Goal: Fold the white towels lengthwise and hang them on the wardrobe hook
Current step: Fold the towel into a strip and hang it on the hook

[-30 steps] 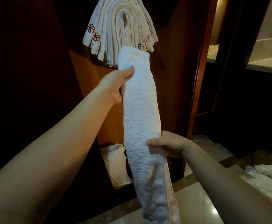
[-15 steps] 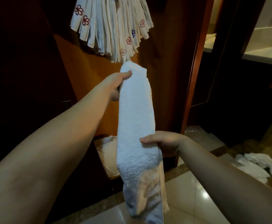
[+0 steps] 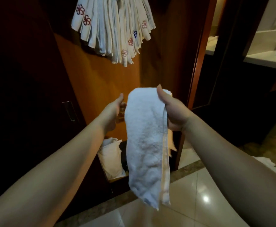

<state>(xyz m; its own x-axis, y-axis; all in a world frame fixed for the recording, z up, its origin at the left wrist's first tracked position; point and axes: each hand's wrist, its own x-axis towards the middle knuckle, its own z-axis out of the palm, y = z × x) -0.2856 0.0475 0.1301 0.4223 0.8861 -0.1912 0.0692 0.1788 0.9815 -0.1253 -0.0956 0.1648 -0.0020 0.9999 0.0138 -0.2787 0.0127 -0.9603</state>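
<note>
A dark wooden wardrobe [image 3: 101, 82] fills most of the view, its lit orange-brown back panel seen between dark doors. A pale glossy tiled floor [image 3: 199, 203] is spread out below it. Up top, a thick bunch of folded white towels [image 3: 114, 30] is hung fanned out, with little flower logos stitched near the ends, mostly red or pink and one blue; the hook itself can't be made out from here.

In the middle, a folded white terry towel [image 3: 145, 145] is held up in front of the wardrobe, well below the hanging bunch. It's doubled over at the top, and the long strip is left dangling down toward the floor, with a smooth hem band seen along its right edge.

The towel's top right is gripped by the right hand [image 3: 173, 110]: thumb pressed over the front of the fold, the rest of the fingers tucked behind the cloth and not seen. The left hand [image 3: 116, 108] is held just beside the towel's left edge, fingers fairly straight and relaxed; whether the cloth is actually touched can't be told from this angle.

Low inside the wardrobe, a white bundle of cloth [image 3: 112, 156] is sat behind the towel. A metal handle [image 3: 69, 110] is seen on the dark left door.
</note>
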